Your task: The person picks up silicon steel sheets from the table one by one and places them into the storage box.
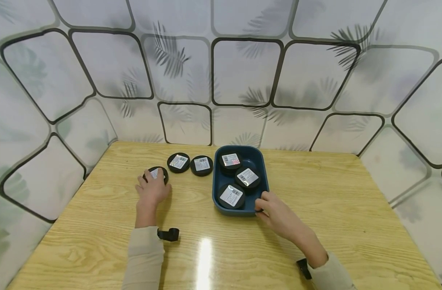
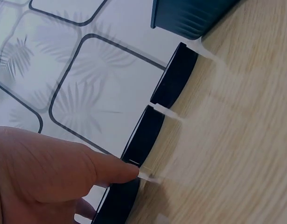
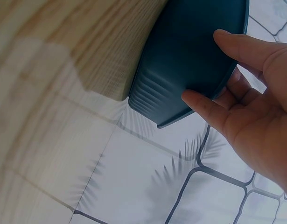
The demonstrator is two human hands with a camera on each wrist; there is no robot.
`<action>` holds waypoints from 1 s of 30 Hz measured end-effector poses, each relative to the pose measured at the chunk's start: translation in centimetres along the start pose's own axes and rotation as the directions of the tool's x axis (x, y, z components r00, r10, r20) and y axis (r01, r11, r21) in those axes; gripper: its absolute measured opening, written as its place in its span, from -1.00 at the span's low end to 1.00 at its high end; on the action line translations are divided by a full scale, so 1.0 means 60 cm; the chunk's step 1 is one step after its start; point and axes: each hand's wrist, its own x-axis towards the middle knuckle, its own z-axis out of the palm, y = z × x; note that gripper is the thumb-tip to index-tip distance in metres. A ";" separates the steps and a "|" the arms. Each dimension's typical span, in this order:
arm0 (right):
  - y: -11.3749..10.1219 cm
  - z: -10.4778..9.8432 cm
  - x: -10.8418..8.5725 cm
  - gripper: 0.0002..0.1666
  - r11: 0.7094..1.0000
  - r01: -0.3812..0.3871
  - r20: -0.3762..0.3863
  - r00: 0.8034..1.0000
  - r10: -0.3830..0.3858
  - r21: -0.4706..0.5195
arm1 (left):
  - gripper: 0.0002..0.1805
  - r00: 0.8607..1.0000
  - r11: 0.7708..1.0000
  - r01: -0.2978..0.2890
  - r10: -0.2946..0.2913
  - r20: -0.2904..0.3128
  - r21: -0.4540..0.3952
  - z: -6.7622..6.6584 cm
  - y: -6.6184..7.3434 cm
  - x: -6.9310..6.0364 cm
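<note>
My left hand (image 1: 153,191) is over a flat black round container (image 1: 165,174) with a white label, at the left of a short row. Its thumb presses the container's side wall (image 2: 119,198) in the left wrist view, and the fingers lie across the top. To its right lie two matching black containers (image 1: 178,162) (image 1: 201,165) with barcode labels. A blue plastic bin (image 1: 257,158) holds more of them (image 1: 231,196) (image 1: 248,177) (image 1: 230,159). My right hand (image 1: 279,213) grips the bin's near right corner, thumb and fingers on its wall (image 3: 185,56).
Everything stands on a light wood-grain table (image 1: 315,193). A patterned wall (image 1: 242,72) with leaf prints and dark outlines closes off the back and sides. Black wrist straps (image 1: 168,234) are on both forearms.
</note>
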 end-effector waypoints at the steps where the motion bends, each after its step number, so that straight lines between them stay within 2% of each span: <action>1: 0.000 0.000 0.000 -0.69 1.000 0.003 -0.001 1.000 -0.003 0.001 | -0.26 1.000 1.000 0.001 -0.001 0.004 0.001 0.000 -0.001 0.000; 13: -0.002 0.000 -0.001 -0.70 1.000 -0.006 -0.001 1.000 0.006 0.008 | -0.37 1.000 1.000 0.000 0.000 -0.011 -0.016 -0.002 0.003 -0.004; 23: -0.001 0.000 0.000 -0.70 1.000 -0.021 0.013 1.000 0.021 0.003 | -0.47 0.998 1.000 -0.013 0.012 -0.069 -0.016 -0.003 0.012 -0.007; 30: -0.001 -0.001 0.000 -0.69 1.000 -0.004 0.000 1.000 0.004 0.012 | -0.52 0.997 1.000 -0.008 0.006 -0.079 -0.028 0.001 0.012 -0.006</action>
